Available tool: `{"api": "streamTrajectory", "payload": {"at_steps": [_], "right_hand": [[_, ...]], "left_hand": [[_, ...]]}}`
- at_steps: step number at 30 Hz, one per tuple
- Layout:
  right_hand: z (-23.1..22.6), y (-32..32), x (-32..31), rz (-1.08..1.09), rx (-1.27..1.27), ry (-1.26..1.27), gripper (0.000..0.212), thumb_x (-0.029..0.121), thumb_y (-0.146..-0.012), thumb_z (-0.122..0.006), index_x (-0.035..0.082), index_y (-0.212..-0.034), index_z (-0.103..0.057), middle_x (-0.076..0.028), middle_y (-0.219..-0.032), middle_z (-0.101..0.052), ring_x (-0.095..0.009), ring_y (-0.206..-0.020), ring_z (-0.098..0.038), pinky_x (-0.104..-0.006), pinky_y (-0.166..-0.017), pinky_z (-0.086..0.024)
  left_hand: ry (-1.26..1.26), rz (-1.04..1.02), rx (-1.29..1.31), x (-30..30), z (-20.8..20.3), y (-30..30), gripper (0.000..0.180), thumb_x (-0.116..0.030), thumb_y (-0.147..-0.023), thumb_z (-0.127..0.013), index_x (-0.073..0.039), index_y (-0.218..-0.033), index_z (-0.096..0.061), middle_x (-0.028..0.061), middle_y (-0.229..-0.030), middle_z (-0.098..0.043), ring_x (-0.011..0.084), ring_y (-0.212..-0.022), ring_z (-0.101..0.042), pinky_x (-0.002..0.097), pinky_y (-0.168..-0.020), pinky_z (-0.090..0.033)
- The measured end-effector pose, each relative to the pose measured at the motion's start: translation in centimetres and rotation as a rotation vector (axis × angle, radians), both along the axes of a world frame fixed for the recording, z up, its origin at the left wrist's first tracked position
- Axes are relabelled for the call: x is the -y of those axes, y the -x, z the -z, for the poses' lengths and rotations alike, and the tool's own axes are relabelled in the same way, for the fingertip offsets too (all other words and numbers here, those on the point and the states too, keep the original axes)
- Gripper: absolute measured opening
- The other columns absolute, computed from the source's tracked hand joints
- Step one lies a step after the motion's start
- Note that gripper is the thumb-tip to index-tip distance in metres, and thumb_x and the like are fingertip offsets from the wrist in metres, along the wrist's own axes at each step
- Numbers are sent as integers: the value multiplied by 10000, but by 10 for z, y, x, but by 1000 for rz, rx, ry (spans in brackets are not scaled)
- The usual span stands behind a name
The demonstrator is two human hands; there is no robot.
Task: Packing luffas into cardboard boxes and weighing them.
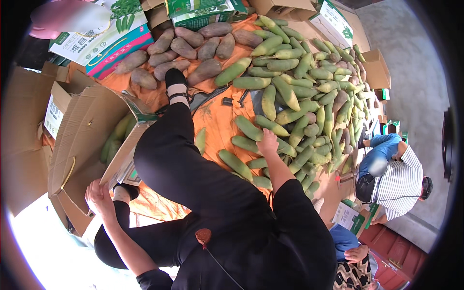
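Observation:
My right hand [267,142] is on the near edge of a big heap of green radishes, its fingers curled over a green radish [249,128]; the fingertips are partly hidden. My left hand [100,197] pinches the edge of an open cardboard box [79,130] at my left. Inside that box lie several green radishes [116,137], partly covered by its wall. Between box and heap, a small green radish [200,141] rests alone on the orange sheet [212,125]. Beside the box wall, part of a scale-like device [131,173] shows.
Brownish-purple radishes [203,48] lie beyond my foot. Printed cartons [104,43] stand at the far left, more boxes [333,21] at the back. A person in a striped shirt [398,176] bends over at right; another person's hand [356,253] shows lower right.

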State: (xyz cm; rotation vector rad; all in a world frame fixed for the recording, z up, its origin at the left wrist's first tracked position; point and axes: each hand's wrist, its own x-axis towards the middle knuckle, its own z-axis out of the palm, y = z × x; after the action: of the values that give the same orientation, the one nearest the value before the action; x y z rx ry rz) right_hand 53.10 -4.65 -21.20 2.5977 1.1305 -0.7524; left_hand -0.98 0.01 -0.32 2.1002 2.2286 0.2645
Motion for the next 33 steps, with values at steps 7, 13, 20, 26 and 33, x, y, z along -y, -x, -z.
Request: {"api": "streamTrajectory", "payload": {"at_steps": [7,13,20,26,33], "right_hand": [[3,-8,-16,-125,48,222,736,276,-622,-802,173,-1269,-467,-118,-1255,-488,-344,-1202,-456,-441,-971,-447],[9,6,-6,-97,-46,55,705,202,-587,-810,91,-1219,-518,-144,-1151,-587,-292,-1102,-551,-430,-920,-472],[16,-21,-16,270,-694,-147,584,63,-649,-778,4,-1182,-549,-79,-1039,-623,-184,-951,-594,-325,-799,-476],[-122,50,-103,-71,-815,-368,565,15,-715,-723,3,-1239,-514,-63,-1037,-596,-171,-939,-573,-307,-793,-473],[-291,158,-185,-870,-702,-713,609,71,-631,-778,19,-1188,-537,-142,-1123,-558,-297,-1049,-543,-375,-892,-435]], "left_hand": [[-41,-28,-24,-5,-13,-13,89,-81,-713,-637,-53,-797,-637,98,-775,-617,301,-807,-578,397,-805,-430],[-58,-40,27,3,-12,-7,80,-83,-691,-660,-72,-766,-636,76,-768,-626,274,-789,-582,395,-834,-423],[-59,-40,41,-4,-19,-11,118,-85,-680,-686,-86,-787,-636,56,-775,-627,259,-816,-591,405,-899,-416],[-74,-59,32,-1,-15,-5,93,-85,-693,-673,-81,-780,-641,58,-762,-626,263,-802,-590,409,-892,-417],[-93,-52,22,0,-8,-4,88,-105,-703,-673,-99,-781,-632,47,-765,-614,257,-800,-582,396,-881,-405]]}}
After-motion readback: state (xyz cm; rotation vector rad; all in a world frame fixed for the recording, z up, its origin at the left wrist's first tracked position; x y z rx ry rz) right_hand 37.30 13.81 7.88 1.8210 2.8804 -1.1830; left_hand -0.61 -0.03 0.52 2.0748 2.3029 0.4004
